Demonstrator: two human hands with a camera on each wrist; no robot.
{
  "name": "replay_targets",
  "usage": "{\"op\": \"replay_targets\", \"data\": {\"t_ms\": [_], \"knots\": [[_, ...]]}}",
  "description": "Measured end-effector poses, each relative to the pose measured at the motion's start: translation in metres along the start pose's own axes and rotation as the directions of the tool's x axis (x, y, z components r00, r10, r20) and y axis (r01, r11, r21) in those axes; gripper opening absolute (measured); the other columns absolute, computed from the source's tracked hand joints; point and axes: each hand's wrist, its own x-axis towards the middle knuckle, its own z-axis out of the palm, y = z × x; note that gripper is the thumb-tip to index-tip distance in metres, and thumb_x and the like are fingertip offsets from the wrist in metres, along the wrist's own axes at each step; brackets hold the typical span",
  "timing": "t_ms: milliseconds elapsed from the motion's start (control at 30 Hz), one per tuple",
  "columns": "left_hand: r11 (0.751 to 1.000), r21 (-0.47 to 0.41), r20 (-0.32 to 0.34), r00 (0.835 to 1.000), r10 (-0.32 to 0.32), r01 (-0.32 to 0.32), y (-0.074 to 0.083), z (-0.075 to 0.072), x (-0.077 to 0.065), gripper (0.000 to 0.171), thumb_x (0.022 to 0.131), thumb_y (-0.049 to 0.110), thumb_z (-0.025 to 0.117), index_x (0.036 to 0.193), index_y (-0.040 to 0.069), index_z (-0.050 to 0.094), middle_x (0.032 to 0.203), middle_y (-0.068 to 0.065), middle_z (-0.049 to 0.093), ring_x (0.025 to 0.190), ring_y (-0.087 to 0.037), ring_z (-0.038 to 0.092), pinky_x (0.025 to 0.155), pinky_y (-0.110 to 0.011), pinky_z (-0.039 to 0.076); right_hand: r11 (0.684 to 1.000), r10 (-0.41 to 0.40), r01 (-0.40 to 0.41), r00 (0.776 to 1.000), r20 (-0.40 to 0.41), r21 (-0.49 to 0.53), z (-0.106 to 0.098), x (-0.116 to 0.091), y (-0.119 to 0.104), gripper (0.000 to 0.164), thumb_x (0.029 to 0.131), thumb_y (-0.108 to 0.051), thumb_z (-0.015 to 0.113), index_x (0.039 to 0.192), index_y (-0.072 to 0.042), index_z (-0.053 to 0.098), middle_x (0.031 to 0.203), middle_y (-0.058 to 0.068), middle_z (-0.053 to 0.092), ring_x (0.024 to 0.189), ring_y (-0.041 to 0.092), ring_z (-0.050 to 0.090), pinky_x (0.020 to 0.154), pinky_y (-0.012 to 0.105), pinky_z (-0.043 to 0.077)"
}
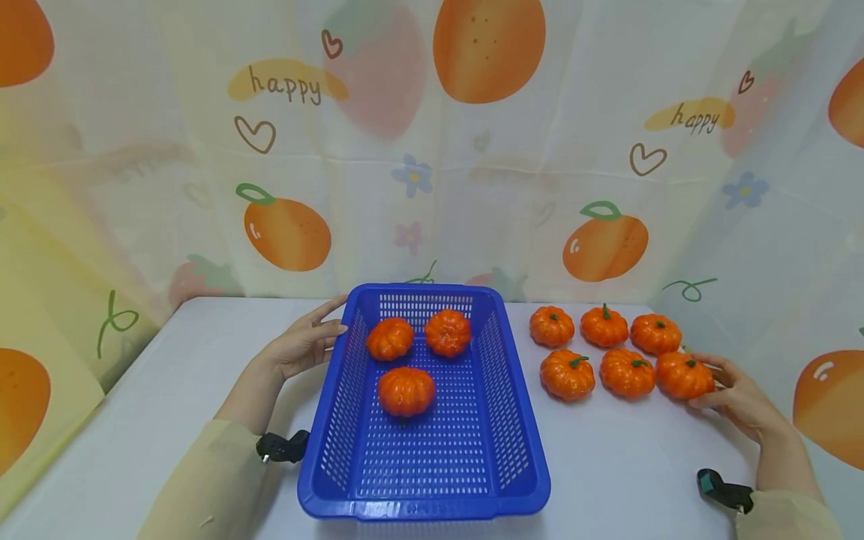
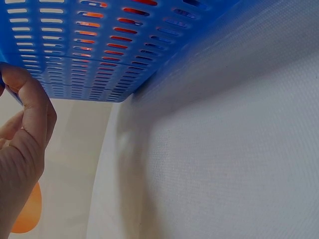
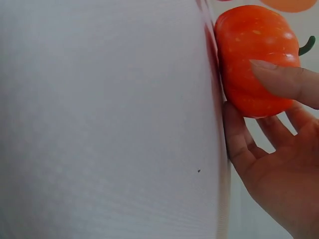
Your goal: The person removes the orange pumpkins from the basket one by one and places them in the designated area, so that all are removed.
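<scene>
A blue plastic basket (image 1: 425,506) with perforated sides stands in front of me and holds three small orange pumpkins, one being the front pumpkin (image 1: 406,391). My left hand (image 1: 307,345) grips the basket's left rim near its far corner; in the left wrist view bent fingers (image 2: 32,102) reach the rim. Right of the basket, several pumpkins stand in two rows. My right hand (image 1: 732,394) holds the near-row rightmost pumpkin (image 1: 685,376) from its right side. In the right wrist view the thumb (image 3: 286,82) lies across this pumpkin, with the other fingers behind and under it.
The other near-row pumpkins are a left pumpkin (image 1: 567,375) and a middle pumpkin (image 1: 628,373). Behind them is a far row with a left pumpkin (image 1: 551,327). A white cloth covers the table (image 1: 607,465). A fruit-printed curtain (image 1: 439,225) hangs along its back edge.
</scene>
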Motion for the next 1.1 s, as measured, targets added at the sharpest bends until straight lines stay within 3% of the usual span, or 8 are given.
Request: {"op": "replay_targets", "data": {"t_ms": [167, 300, 433, 533, 767, 867, 1000, 1100], "knots": [[1.0, 0.001, 0.007, 1.0, 0.002, -0.002, 0.0013, 0.0011, 0.0003, 0.074, 0.101, 0.01, 0.05, 0.16, 0.019, 0.006, 0.119, 0.001, 0.067, 0.096, -0.011, 0.073, 0.086, -0.029, 0.06, 0.998, 0.027, -0.027, 1.0, 0.005, -0.049, -0.0007, 0.0009, -0.0014, 0.073, 0.089, -0.013, 0.068, 0.135, -0.054, 0.029, 0.15, 0.032, 0.01, 0.098, -0.013, 0.035, 0.079, 0.007, 0.047], [1.0, -0.012, 0.016, 1.0, 0.003, -0.003, 0.002, 0.0017, 0.0011, 0.074, 0.101, 0.009, 0.05, 0.16, 0.019, 0.006, 0.119, 0.0, 0.067, 0.096, -0.011, 0.073, 0.086, -0.028, 0.06, 0.999, 0.024, -0.023, 1.0, 0.012, -0.042, -0.0017, 0.0006, -0.0011, 0.076, 0.088, -0.009, 0.068, 0.133, -0.055, 0.028, 0.149, 0.036, 0.011, 0.098, -0.013, 0.035, 0.077, 0.006, 0.046], [1.0, -0.017, 0.019, 1.0, 0.002, -0.001, 0.0021, 0.0018, 0.0017, 0.074, 0.101, 0.009, 0.049, 0.16, 0.019, 0.006, 0.119, 0.0, 0.068, 0.095, -0.01, 0.073, 0.086, -0.028, 0.06, 1.0, 0.001, -0.001, 1.0, 0.014, -0.021, -0.0014, 0.0008, -0.0005, 0.076, 0.085, -0.004, 0.068, 0.131, -0.051, 0.031, 0.137, 0.014, 0.036, 0.094, -0.018, 0.04, 0.078, 0.008, 0.046], [1.0, -0.016, 0.018, 1.0, 0.001, -0.001, 0.002, 0.0018, 0.0022, 0.074, 0.102, 0.009, 0.049, 0.16, 0.02, 0.006, 0.118, 0.001, 0.068, 0.095, -0.01, 0.073, 0.086, -0.028, 0.06, 1.0, -0.007, 0.007, 1.0, 0.019, -0.021, -0.0012, 0.0011, -0.0002, 0.075, 0.085, -0.003, 0.068, 0.131, -0.049, 0.032, 0.13, 0.002, 0.038, 0.092, -0.02, 0.041, 0.078, 0.009, 0.047], [1.0, -0.014, 0.02, 1.0, 0.002, -0.002, 0.0015, 0.0011, 0.003, 0.073, 0.102, 0.009, 0.049, 0.16, 0.02, 0.007, 0.118, 0.001, 0.068, 0.096, -0.011, 0.073, 0.086, -0.029, 0.06, 0.999, -0.003, 0.005, 0.999, 0.043, -0.033, -0.0017, -0.0003, -0.0003, 0.08, 0.086, -0.005, 0.067, 0.139, -0.051, 0.029, 0.143, 0.037, 0.018, 0.092, -0.019, 0.041, 0.078, 0.01, 0.047], [1.0, -0.01, 0.019, 1.0, -0.001, 0.001, 0.0014, 0.0007, 0.0035, 0.073, 0.102, 0.009, 0.049, 0.16, 0.02, 0.006, 0.118, 0.0, 0.068, 0.095, -0.011, 0.073, 0.086, -0.029, 0.061, 1.0, -0.001, 0.002, 0.999, 0.051, -0.02, -0.0035, -0.0011, -0.0001, 0.078, 0.088, -0.009, 0.066, 0.142, -0.05, 0.027, 0.139, 0.022, 0.032, 0.093, -0.018, 0.043, 0.079, 0.011, 0.048], [1.0, -0.007, 0.018, 1.0, 0.0, 0.001, 0.0009, 0.0002, 0.0045, 0.073, 0.102, 0.008, 0.048, 0.16, 0.02, 0.006, 0.118, 0.0, 0.067, 0.095, -0.01, 0.072, 0.086, -0.028, 0.06, 0.999, -0.019, 0.017, 0.999, 0.049, 0.041, -0.0066, -0.003, 0.0002, 0.068, 0.092, -0.012, 0.062, 0.138, -0.05, 0.03, 0.121, -0.021, 0.037, 0.095, -0.019, 0.046, 0.079, 0.01, 0.049], [1.0, -0.009, 0.021, 1.0, 0.002, -0.001, -0.0002, -0.0007, 0.0046, 0.073, 0.102, 0.008, 0.048, 0.16, 0.02, 0.006, 0.118, 0.001, 0.067, 0.095, -0.01, 0.072, 0.086, -0.028, 0.06, 0.993, -0.05, 0.046, 0.998, 0.026, 0.11, -0.0081, -0.0056, -0.0002, 0.058, 0.097, -0.013, 0.058, 0.134, -0.05, 0.034, 0.113, -0.032, 0.037, 0.095, -0.021, 0.048, 0.077, 0.009, 0.049]]}}
